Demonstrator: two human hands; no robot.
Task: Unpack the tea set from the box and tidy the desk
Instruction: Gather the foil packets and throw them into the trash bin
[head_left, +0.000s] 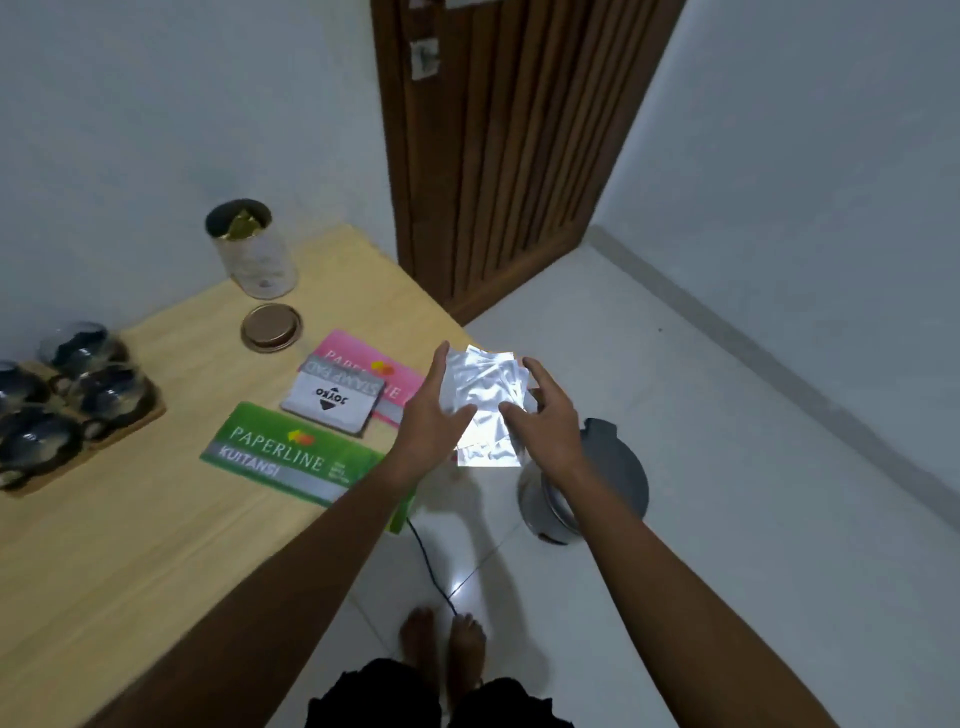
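Note:
A crinkled clear plastic wrapper (483, 387) is held up between my two hands, just past the right edge of the wooden desk (130, 545) and above the floor. My left hand (428, 415) grips its left side with the thumb pressed on the front. On the wrapper's right side my right hand (548, 415) does the same, fingers spread. Several dark glass tea cups (88, 389) sit on a wooden tray (137, 423) at the desk's left edge. A tall glass jar (254, 254) with something golden inside stands at the back, its round lid (271, 327) lying beside it.
A green receipt book (280, 457), a pink one (363, 364) and a stamp pad box (332, 402) lie near the desk's right edge. A grey swing-lid bin (608, 483) stands on the tiled floor under my right wrist. A black cable (431, 566) runs past my bare feet. A wooden door (509, 156) is behind.

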